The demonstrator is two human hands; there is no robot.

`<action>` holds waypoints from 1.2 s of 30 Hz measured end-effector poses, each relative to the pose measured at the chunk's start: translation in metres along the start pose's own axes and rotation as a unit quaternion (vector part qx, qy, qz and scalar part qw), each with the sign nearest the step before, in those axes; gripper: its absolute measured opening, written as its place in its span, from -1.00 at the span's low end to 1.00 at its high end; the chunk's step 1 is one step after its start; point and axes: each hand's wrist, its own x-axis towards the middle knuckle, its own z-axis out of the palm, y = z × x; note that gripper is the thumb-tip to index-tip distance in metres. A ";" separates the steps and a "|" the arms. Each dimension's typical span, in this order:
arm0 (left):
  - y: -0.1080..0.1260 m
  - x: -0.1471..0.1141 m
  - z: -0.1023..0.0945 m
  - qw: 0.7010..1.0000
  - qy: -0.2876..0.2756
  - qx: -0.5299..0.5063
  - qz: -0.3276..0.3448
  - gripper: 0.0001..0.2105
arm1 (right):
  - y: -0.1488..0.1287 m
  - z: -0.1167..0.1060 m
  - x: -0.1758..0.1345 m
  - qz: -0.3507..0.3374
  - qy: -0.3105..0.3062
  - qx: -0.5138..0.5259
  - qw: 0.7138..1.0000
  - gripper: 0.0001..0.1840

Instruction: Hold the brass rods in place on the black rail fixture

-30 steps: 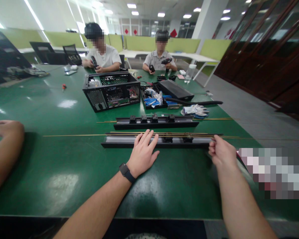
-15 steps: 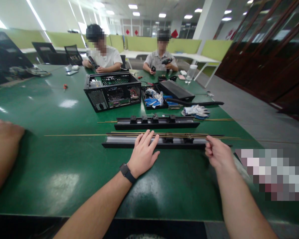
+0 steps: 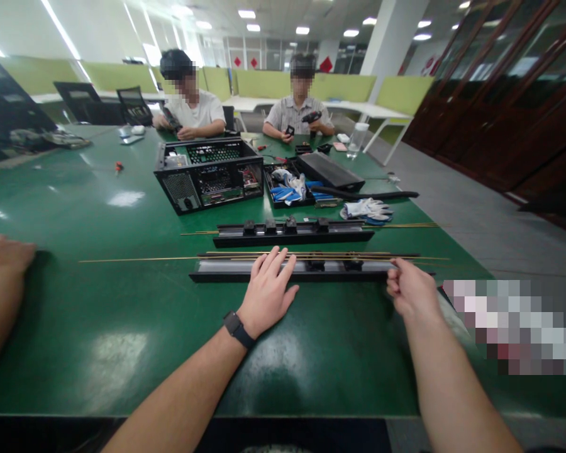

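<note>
Several gold rods (image 3: 334, 256) are staying put under my spread left hand (image 3: 270, 290); my curled right hand (image 3: 414, 287), grip unclear, is shifting left alongside.

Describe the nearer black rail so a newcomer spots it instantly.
On the green table, find the computer case, then come toward the camera, past the farther rail. The nearer rail lies roughly parallel to it, with the person's left hand spread over it. It shows two black blocks; the farther one shows four.
</note>
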 end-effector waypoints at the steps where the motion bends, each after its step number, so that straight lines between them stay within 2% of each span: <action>1: 0.000 0.000 0.000 1.000 0.001 0.000 -0.001 -0.45 | 0.000 0.001 -0.001 0.000 -0.010 0.001 1.000 -0.89; 9: -0.001 0.000 0.001 1.000 -0.001 0.002 0.001 -0.44 | 0.007 0.003 -0.010 0.024 -0.143 -0.025 0.989 -0.66; 11: -0.001 0.000 0.001 1.000 -0.001 0.003 0.000 -0.44 | 0.007 0.003 -0.008 0.024 -0.130 -0.030 0.991 -0.68; 16: -0.001 0.000 0.002 1.000 0.000 0.003 0.001 -0.45 | 0.005 0.000 -0.001 0.010 -0.024 -0.009 1.000 -0.82; 18: -0.001 0.000 0.002 1.000 0.003 0.002 0.001 -0.44 | 0.005 0.000 -0.001 0.011 -0.027 -0.002 1.000 -0.84; 23: -0.002 0.000 0.002 1.000 0.007 0.001 0.001 -0.43 | 0.007 0.004 -0.010 0.026 -0.128 -0.019 0.991 -0.76; 25: -0.002 0.000 0.003 1.000 0.010 -0.001 0.001 -0.43 | 0.007 0.004 -0.012 0.026 -0.148 -0.028 0.988 -0.73; 27: -0.003 0.000 0.003 1.000 0.010 -0.001 0.002 -0.44 | 0.007 0.004 -0.010 0.022 -0.132 -0.031 0.991 -0.73; 32: -0.003 0.000 0.003 1.000 0.009 -0.003 0.002 -0.43 | 0.004 0.001 -0.003 0.009 -0.028 -0.008 1.000 -0.83; 36: -0.003 0.000 0.003 1.000 0.010 -0.005 0.002 -0.42 | 0.004 0.001 -0.005 0.021 -0.072 0.000 0.997 -0.80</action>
